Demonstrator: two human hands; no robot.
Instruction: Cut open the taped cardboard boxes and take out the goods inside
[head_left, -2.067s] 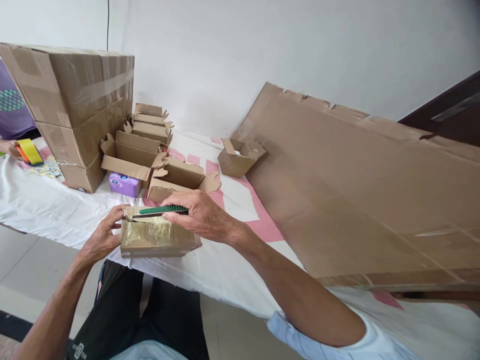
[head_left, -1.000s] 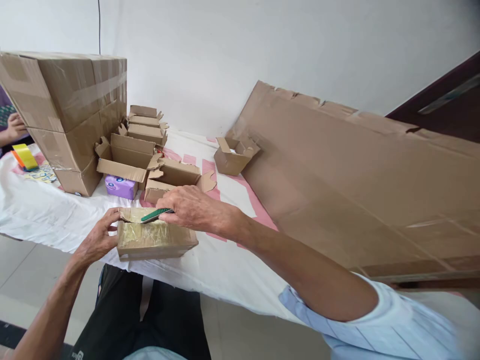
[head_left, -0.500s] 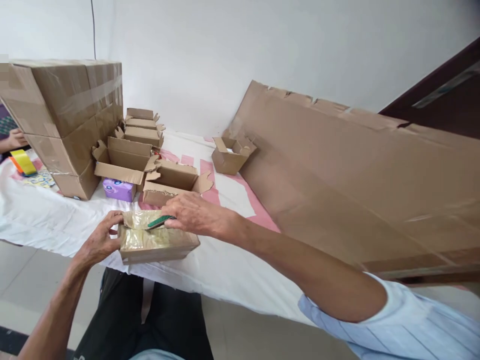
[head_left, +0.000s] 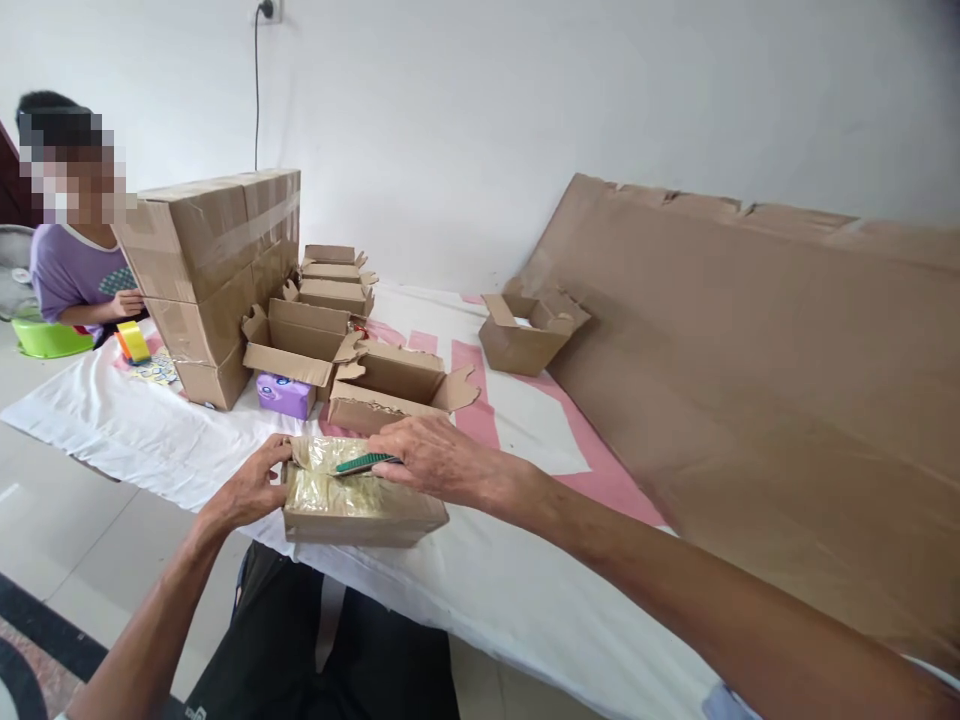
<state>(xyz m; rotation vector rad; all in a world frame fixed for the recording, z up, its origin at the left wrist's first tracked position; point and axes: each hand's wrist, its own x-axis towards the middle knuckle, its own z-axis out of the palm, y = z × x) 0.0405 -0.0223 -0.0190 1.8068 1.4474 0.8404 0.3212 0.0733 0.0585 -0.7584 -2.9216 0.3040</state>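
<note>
A cardboard box [head_left: 367,525] with shiny clear tape over its top lies near the table's front edge. My left hand [head_left: 251,485] grips its left end, thumb on the near side and fingers at the far corner. In my right hand [head_left: 427,455] is a green box cutter [head_left: 364,463], held low over the taped seam with its tip pointing left. Whether the blade is in the tape cannot be made out. Just behind the box stand an open carton [head_left: 382,410] and a purple packet [head_left: 285,396].
Stacked sealed cartons [head_left: 217,240] rise at the left, beside more open cartons [head_left: 296,335]. A yellow tape roll [head_left: 133,342] lies near a person in a purple shirt [head_left: 67,265]. A small open box [head_left: 521,345] touches a large leaning cardboard sheet [head_left: 750,400].
My view has swung left and up, so everything sits further right and the person at the left shows more fully. Both hands keep their grips, with the cutter still at the taped seam.
</note>
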